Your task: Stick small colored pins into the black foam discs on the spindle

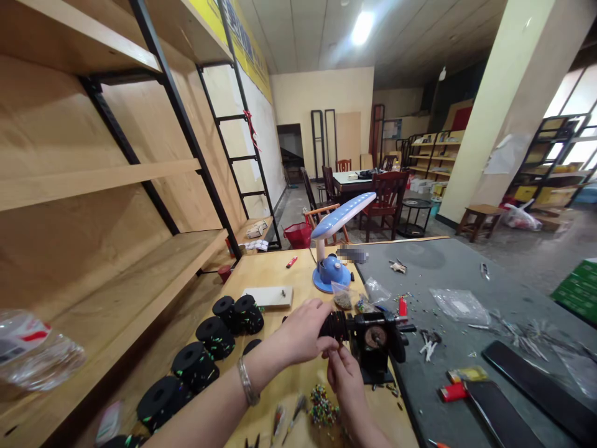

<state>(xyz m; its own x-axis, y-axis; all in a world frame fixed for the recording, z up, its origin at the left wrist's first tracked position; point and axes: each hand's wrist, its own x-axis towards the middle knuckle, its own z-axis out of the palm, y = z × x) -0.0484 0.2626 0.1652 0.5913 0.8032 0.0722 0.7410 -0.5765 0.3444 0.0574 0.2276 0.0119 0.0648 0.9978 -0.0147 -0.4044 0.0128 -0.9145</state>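
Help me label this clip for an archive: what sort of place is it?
Probably a small workshop: a black machine stands near small coloured pieces and black rolls, with wooden shelves alongside.

You can't read any word, number or brand with certainty from here. Up to your left, the yellow banner (249,59) high on the wall carries large dark characters, but they are slanted and blurred. Lower on your left, the clear plastic package (28,348) has a white label with red and dark print, too smeared for you to make out. The green box (578,289) at your far right shows pale marks you can't decipher.
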